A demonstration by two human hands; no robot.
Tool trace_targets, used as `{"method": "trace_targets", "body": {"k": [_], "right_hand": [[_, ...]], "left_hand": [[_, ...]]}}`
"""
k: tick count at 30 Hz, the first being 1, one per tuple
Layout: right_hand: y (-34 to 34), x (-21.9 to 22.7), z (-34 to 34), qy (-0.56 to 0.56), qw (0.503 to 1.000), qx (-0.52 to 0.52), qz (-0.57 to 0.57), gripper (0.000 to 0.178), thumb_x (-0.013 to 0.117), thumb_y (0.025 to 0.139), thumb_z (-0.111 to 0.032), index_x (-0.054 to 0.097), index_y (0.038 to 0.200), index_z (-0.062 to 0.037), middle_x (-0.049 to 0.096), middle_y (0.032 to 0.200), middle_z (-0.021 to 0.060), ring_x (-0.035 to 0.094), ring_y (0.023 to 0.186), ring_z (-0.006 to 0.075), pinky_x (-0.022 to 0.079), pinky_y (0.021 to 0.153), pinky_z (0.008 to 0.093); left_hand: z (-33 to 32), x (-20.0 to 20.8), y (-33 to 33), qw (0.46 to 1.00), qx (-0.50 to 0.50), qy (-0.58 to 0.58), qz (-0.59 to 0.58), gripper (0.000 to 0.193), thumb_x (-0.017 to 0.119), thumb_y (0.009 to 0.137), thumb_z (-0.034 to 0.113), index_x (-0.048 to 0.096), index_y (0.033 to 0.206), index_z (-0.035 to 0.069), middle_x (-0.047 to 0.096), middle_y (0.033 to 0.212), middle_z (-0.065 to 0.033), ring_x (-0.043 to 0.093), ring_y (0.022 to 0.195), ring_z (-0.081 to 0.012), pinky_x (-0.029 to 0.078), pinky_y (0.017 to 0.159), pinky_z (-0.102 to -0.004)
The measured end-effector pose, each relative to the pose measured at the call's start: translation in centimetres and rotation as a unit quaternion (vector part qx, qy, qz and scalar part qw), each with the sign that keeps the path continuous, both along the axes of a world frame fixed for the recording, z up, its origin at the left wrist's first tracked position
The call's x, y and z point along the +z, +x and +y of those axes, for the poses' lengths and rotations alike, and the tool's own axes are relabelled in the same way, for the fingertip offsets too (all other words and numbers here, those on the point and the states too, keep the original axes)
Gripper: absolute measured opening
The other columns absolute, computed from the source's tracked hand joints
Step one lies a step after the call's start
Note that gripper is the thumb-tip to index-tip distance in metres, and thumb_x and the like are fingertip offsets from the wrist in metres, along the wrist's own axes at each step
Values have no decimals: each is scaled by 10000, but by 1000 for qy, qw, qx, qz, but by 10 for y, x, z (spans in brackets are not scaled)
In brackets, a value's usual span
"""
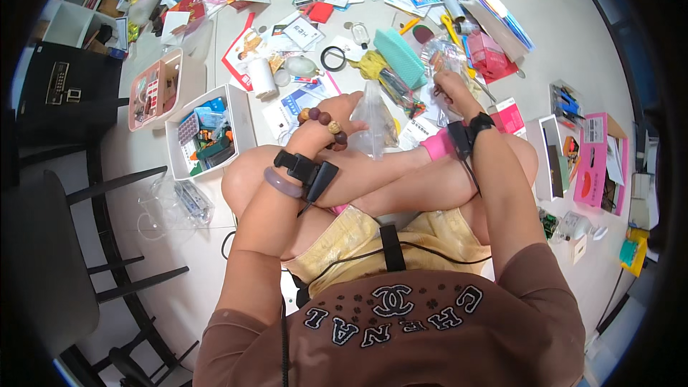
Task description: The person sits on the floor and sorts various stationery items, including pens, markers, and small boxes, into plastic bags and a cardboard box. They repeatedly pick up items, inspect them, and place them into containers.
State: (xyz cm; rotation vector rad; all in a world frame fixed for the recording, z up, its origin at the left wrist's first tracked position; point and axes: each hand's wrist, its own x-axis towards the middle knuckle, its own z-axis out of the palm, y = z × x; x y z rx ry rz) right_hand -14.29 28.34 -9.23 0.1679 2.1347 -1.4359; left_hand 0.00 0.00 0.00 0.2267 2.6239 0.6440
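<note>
Touching the left side of a clear plastic bag [375, 129], the left hand [344, 109] is holding its thumb and fingers apart; whether they are also pinching the film, I cannot tell. The bag is lying on the floor [154, 197] just in front of the crossed legs [390, 183], midway between the floor's left and right edges, its long axis running away from the body. It is sitting immediately right of the left hand, the nearer one. The right hand [454, 89] is resting farther off, toward the floor's right edge, its fingers curled over crinkled clear packaging [443, 50]; their grip cannot be told. A teal textured pad [401, 59] is lying between and beyond the hands. As for printing, a white card [303, 32] toward the far edge is carrying bold dark lettering, a white slip [417, 132] right of the bag is showing small dark print, and the brown shirt [423, 315] is bearing large outlined letters.
</note>
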Motion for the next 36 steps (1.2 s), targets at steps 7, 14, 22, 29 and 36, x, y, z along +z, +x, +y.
{"method": "trace_targets", "body": {"k": [7, 14, 22, 29, 36], "right_hand": [[0, 38, -14, -204, 967, -121, -98, 91, 543, 831, -211, 541, 862, -125, 444, 583, -40, 328, 434, 31, 224, 368, 191], [-38, 39, -41, -118, 990, 21, 75, 293, 491, 878, -212, 632, 1084, -58, 568, 682, 0, 517, 563, 68, 344, 427, 216], [-115, -14, -117, 116, 941, 102, 302, 333, 523, 866, -325, 642, 1046, -71, 653, 967, 152, 612, 925, 275, 465, 814, 352], [-129, -15, -190, 195, 905, 197, 324, 330, 497, 869, -344, 643, 1001, -79, 649, 978, 161, 606, 904, 328, 461, 811, 387], [-137, -3, -203, 287, 866, 307, 272, 332, 618, 761, -355, 647, 948, -82, 661, 918, 135, 618, 899, 310, 478, 790, 394]], "left_hand": [[-1, 1, 3, 999, -15, 3, 49, 576, 679, 780, 293, 445, 1231, 20, 578, 1062, -214, 583, 960, -360, 472, 823, -395], [3, 7, 3, 999, -16, 9, 37, 611, 667, 767, 289, 427, 1265, 29, 574, 1067, -214, 572, 954, -371, 469, 824, -409], [0, 6, -1, 998, -9, 41, 37, 631, 682, 760, 284, 420, 1260, 3, 573, 1056, -227, 576, 929, -381, 475, 802, -415], [-1, 7, -5, 999, 4, 44, 20, 609, 679, 763, 257, 423, 1261, 18, 580, 1031, -219, 583, 916, -367, 485, 781, -401], [1, 11, -7, 999, 12, 29, -6, 632, 689, 752, 268, 410, 1272, 41, 566, 1082, -169, 580, 933, -341, 492, 759, -396]]}}
